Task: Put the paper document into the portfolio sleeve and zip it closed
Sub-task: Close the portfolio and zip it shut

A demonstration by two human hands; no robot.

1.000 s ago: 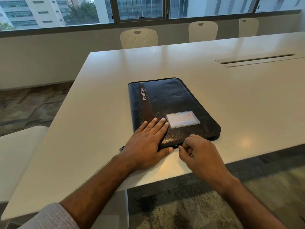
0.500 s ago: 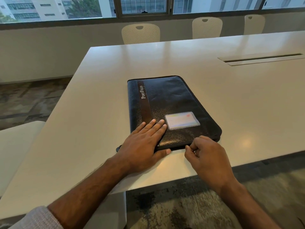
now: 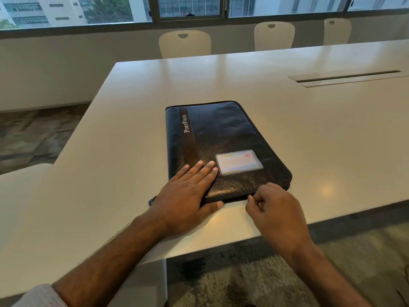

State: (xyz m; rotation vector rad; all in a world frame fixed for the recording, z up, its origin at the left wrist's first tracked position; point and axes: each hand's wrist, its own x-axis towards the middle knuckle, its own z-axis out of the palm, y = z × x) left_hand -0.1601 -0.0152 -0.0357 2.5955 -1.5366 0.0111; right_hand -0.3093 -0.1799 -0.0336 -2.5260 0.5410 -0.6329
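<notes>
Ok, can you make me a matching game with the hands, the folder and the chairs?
Things:
1. left hand
2. right hand
3. portfolio
4. chairs

Places or states:
A. lying shut on the white table
B. flat on the black cover
C. by the windows, across the table
D. fingers curled at the near edge

Pairs: 1-B, 2-D, 3-A, 4-C

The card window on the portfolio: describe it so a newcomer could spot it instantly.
On the white table lies one black zip portfolio, near the front edge. On its cover, toward the near right corner, just right of the left hand's fingers, sits the card window: a pale stitched rectangle, the only light patch on the dark leather.
</notes>
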